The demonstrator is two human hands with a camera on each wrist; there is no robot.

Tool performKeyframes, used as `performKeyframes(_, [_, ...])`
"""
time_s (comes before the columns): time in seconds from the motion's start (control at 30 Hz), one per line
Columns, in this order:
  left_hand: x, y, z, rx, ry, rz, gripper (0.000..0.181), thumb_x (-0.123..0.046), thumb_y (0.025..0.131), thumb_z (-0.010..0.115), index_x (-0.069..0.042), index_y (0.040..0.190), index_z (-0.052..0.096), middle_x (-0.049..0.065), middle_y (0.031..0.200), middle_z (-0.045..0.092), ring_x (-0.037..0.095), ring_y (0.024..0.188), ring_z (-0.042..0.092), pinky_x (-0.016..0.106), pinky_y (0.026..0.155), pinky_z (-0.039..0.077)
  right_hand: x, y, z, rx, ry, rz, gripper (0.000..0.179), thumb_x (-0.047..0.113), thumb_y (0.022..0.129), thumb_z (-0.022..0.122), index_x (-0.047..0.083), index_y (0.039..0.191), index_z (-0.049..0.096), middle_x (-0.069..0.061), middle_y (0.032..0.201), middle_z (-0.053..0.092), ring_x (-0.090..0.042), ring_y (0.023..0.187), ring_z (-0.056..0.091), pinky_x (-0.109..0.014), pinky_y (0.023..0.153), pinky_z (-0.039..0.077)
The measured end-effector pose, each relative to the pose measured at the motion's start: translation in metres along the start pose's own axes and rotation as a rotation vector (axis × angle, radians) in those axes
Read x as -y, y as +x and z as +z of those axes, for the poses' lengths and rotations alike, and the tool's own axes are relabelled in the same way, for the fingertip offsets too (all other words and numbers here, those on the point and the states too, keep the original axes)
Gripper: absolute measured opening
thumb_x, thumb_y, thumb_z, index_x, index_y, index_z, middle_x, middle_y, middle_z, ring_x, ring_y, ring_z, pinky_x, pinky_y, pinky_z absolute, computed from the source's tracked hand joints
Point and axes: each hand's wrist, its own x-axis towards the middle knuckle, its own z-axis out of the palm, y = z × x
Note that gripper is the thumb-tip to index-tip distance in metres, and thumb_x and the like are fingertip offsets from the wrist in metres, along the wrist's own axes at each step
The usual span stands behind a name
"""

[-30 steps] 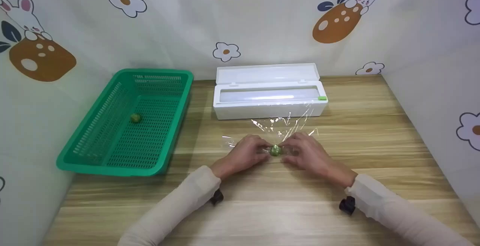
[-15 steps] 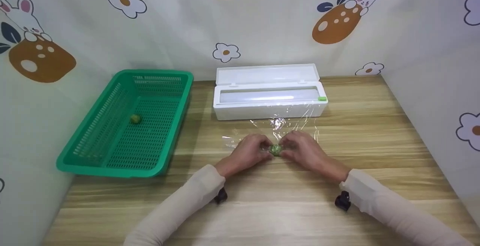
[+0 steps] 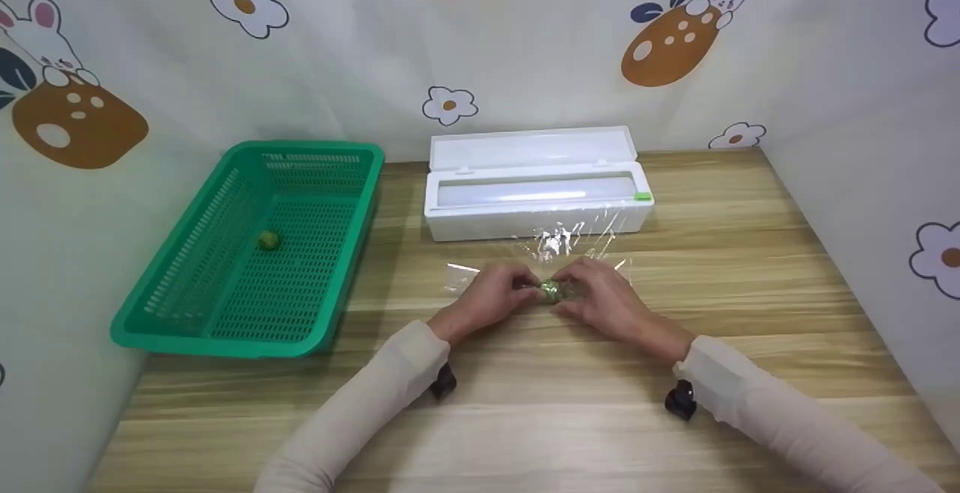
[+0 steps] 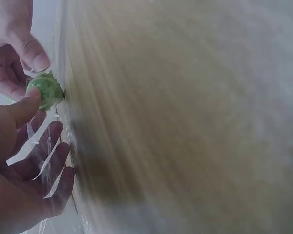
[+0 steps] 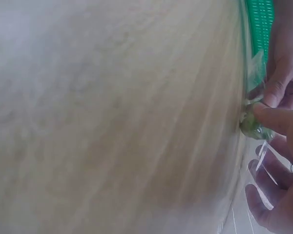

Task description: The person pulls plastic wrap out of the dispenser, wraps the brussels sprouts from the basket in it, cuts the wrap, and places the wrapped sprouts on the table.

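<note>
A small green Brussels sprout lies on the table, with clear cling film wrapped about it and running back to a white cling film box. My left hand holds the sprout from the left. In the left wrist view its thumb presses on the sprout, while the other fingers spread behind the film. From the right, my right hand grips the film-covered sprout; its thumb lies across the sprout in the right wrist view. The fingertips of both hands nearly meet there.
A green plastic basket stands at the left, with another sprout inside. The film box has its lid raised at the back, near the patterned cloth wall. Wood-grain tabletop extends in front of the hands.
Both hands have moved slightly away from the body, taking the sprout a little toward the film box. The film between box and hands has slackened and crumpled. Basket and box stay put.
</note>
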Motion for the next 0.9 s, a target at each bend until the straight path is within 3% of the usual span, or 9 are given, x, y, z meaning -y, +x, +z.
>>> performKeyframes(0.17, [-0.001,0.003,0.000,-0.011,-0.003,-0.017,0.016,-0.018,0.091,0.073,-0.006,0.101,0.074,0.007,0.097,0.075,0.015,0.087,0.068,0.024,0.080,0.056,-0.002,0.004,0.000,0.007,-0.006,0.029,0.036,0.015,0.078,0.084,0.011,0.112,0.073,-0.006,0.107,0.073,-0.025,0.099,0.065,-0.045,0.091,0.054])
performKeyframes(0.4, [0.000,0.007,0.000,-0.006,-0.056,0.018,0.023,-0.012,0.085,0.078,-0.007,0.107,0.072,0.007,0.106,0.074,0.020,0.100,0.069,0.027,0.092,0.056,-0.006,0.008,-0.001,0.041,0.037,0.057,0.034,0.012,0.082,0.081,0.014,0.115,0.074,-0.005,0.106,0.070,-0.024,0.097,0.064,-0.045,0.090,0.054])
performKeyframes(0.7, [-0.002,0.011,0.000,-0.007,-0.040,-0.016,0.023,-0.018,0.089,0.074,-0.011,0.111,0.073,0.005,0.107,0.076,0.018,0.098,0.069,0.030,0.093,0.055,-0.003,0.013,-0.002,0.001,0.059,0.067,0.038,0.009,0.077,0.084,0.012,0.112,0.071,-0.013,0.136,0.062,-0.031,0.107,0.066,-0.051,0.099,0.052])
performKeyframes(0.9, [-0.002,0.014,-0.001,-0.013,-0.013,-0.057,0.032,-0.017,0.088,0.077,-0.005,0.117,0.070,0.012,0.107,0.075,0.022,0.094,0.070,0.032,0.085,0.057,-0.006,0.018,-0.002,0.007,0.032,0.075,0.033,0.010,0.079,0.083,0.008,0.111,0.073,-0.012,0.120,0.070,-0.031,0.105,0.065,-0.050,0.097,0.051])
